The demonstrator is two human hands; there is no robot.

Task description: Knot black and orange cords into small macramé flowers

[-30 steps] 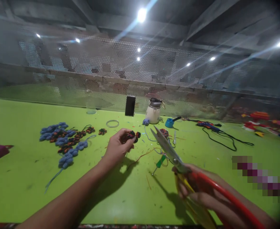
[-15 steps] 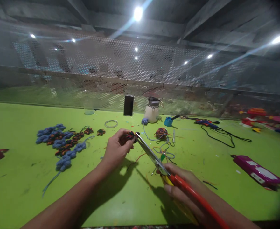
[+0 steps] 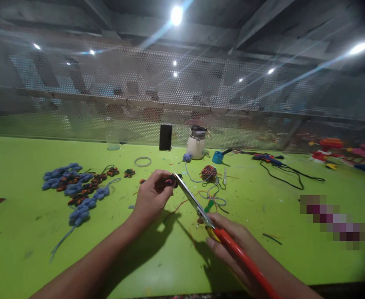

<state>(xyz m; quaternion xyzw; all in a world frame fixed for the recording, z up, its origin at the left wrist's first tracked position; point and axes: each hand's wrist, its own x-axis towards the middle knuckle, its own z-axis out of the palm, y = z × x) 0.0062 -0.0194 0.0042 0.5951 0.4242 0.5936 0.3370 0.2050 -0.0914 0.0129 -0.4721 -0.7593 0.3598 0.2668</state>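
My left hand (image 3: 154,193) pinches a small dark crocheted piece (image 3: 171,181) with orange and pink flecks, held above the table. In my right hand (image 3: 224,234) are scissors (image 3: 198,207) with red and yellow handles. The tips of their blades meet the edge of the crocheted piece; whether they touch yarn is too small to tell. Left of my hands lie blue crocheted flowers (image 3: 79,214) and dark orange-flecked flowers (image 3: 87,193), several of each. A multicoloured yarn ball (image 3: 209,173) and loose grey yarn (image 3: 215,198) rest beyond the scissors, near a green-handled tool (image 3: 209,205).
At the back of the green table (image 3: 157,265) stand a dark phone (image 3: 165,137), a white jar (image 3: 196,145) and a blue pot (image 3: 217,157). A metal ring (image 3: 142,161) lies nearby. Dark cords (image 3: 282,166) and crocheted dolls (image 3: 328,151) are at right.
The scissors have shifted slightly left and up, their blades now closer together at the crocheted piece. My left hand keeps its pinch. The whole view has moved a little.
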